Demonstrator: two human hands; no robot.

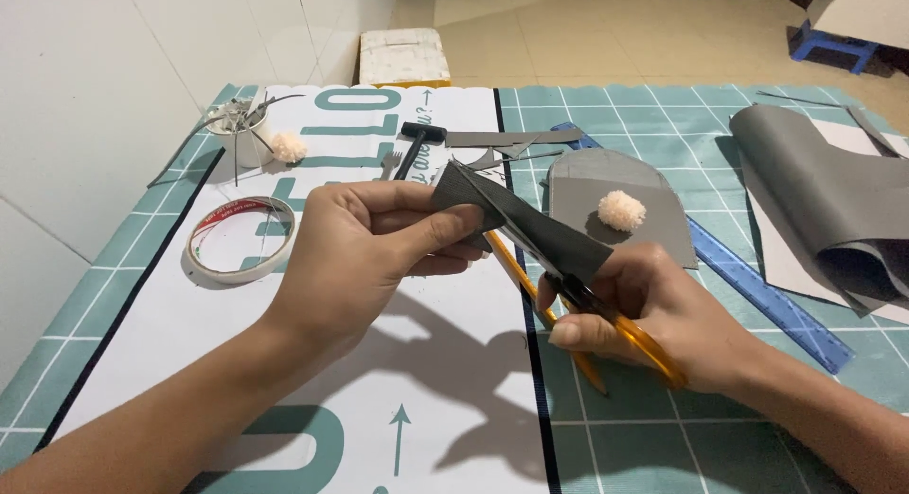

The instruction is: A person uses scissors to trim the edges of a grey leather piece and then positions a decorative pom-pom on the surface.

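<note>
My left hand (365, 243) pinches a folded dark grey piece of sheet material (516, 224) at its upper end, thumb on top and fingers curled beneath, holding it up off the worktop (663, 399) in the middle of the frame. My right hand (653, 314) is clenched around the orange handles of the scissors (606, 319), knuckles toward me, wrist resting low at the lower right; the blades run up under the grey piece, and I cannot tell how wide they stand because the material hides them.

The cutting looks partway done, I judge: the piece in my hands already has straight, angled edges, yet the scissors are set into it, so its outline seems unfinished. A rounded grey shape (615, 205) already lies cut out just beyond my right hand, with a pale fluffy pompom (622, 211) resting on it. Thin grey offcuts (511, 143) lie in the upper centre beside a small black mallet (417, 143).

Further out, a blue ruler (757, 290) runs diagonally to the right, a larger curled grey sheet (814, 200) sits at the upper right, a roll of tape (241, 238) lies to the left, and a white cup (241, 134) stands at the upper left with a second pompom (289, 148) beside it.
</note>
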